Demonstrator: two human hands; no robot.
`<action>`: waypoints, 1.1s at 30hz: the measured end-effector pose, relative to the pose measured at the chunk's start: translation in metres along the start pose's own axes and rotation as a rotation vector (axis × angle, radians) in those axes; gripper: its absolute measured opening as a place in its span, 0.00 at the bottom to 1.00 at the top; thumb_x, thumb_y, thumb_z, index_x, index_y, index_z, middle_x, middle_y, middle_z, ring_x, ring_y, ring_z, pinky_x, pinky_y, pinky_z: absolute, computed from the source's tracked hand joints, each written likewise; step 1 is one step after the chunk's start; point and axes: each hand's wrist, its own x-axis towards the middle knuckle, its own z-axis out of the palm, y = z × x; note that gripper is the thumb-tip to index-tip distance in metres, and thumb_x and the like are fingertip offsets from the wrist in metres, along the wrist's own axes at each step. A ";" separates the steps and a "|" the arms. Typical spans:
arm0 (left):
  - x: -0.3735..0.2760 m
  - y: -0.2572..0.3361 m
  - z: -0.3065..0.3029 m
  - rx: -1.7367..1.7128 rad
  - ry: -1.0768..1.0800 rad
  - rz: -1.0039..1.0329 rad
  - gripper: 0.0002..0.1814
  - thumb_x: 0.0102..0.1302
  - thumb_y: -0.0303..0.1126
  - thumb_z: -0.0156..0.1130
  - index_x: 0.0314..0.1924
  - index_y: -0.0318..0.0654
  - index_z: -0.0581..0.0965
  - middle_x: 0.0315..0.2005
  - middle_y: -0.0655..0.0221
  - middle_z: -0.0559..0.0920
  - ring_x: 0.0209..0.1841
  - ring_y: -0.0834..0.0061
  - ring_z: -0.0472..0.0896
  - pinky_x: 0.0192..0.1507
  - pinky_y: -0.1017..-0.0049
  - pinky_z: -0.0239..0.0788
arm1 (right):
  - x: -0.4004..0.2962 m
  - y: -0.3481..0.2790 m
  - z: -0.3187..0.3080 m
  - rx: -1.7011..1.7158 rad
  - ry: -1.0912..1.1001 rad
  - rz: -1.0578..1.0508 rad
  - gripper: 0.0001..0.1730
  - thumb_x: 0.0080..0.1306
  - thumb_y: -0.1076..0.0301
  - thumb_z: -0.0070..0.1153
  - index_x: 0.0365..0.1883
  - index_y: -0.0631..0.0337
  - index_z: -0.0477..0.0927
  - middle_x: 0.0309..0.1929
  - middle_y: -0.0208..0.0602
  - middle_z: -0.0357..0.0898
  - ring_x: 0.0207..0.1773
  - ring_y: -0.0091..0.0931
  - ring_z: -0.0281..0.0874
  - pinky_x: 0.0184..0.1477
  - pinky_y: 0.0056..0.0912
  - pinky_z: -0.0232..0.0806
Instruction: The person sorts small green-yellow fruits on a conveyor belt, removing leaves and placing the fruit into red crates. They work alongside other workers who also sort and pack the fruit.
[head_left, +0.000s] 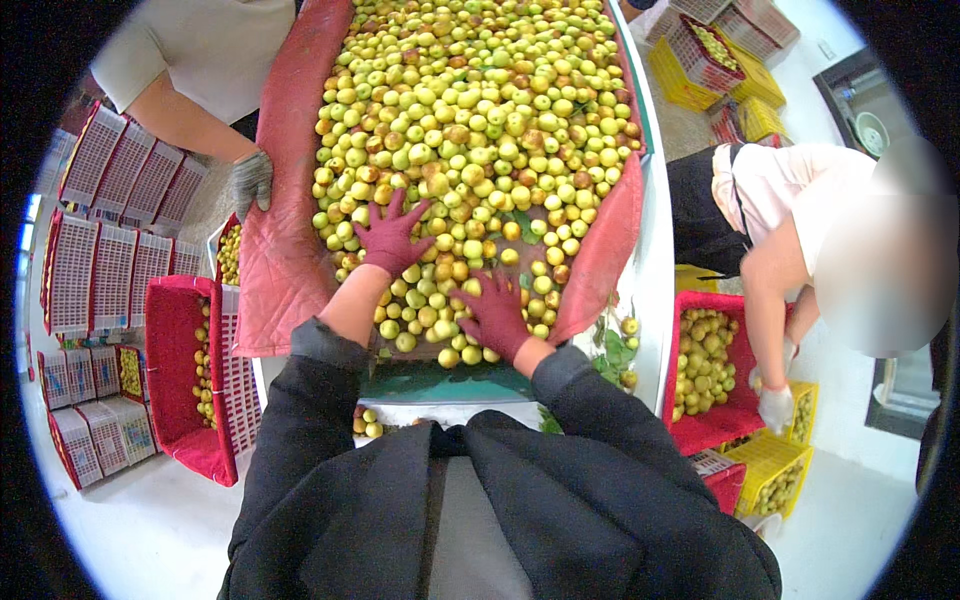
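Note:
Green and reddish-brown jujube-like fruits cover a sorting table with padded red cloth along its sides. My left hand, in a dark red glove, rests with spread fingers on the fruits left of the middle. Lower and to the right, my right hand, gloved alike, lies on fruits near the table's front end, fingers apart. Neither hand visibly grips a fruit. Between and beyond the hands, part of the brown table surface shows. A few green leaves lie among the fruits.
At the left, a person's grey-gloved hand touches the red cloth. A red-lined crate stands below it. On the right, a co-worker bends over a red-lined crate of fruits, near yellow crates. Stacked white crates stand far left.

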 end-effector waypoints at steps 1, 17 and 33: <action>0.000 0.007 -0.002 0.042 -0.020 -0.018 0.41 0.55 0.59 0.68 0.70 0.78 0.65 0.76 0.70 0.56 0.74 0.36 0.47 0.60 0.22 0.47 | -0.010 -0.007 0.001 -0.023 -0.054 -0.036 0.31 0.59 0.48 0.63 0.62 0.31 0.76 0.75 0.42 0.56 0.74 0.51 0.52 0.70 0.78 0.38; -0.136 0.058 0.034 0.063 -0.124 0.391 0.38 0.51 0.46 0.71 0.65 0.73 0.71 0.58 0.72 0.76 0.63 0.50 0.68 0.56 0.37 0.60 | 0.189 0.110 -0.070 -0.021 0.368 0.112 0.34 0.61 0.49 0.63 0.66 0.41 0.72 0.75 0.44 0.57 0.77 0.45 0.50 0.70 0.69 0.49; -0.174 0.025 0.060 -0.362 -0.203 0.468 0.22 0.56 0.39 0.68 0.53 0.58 0.81 0.47 0.71 0.82 0.52 0.59 0.77 0.50 0.59 0.72 | 0.055 0.008 -0.009 0.010 -0.003 -0.059 0.30 0.61 0.41 0.59 0.61 0.39 0.78 0.69 0.36 0.64 0.73 0.52 0.52 0.67 0.79 0.45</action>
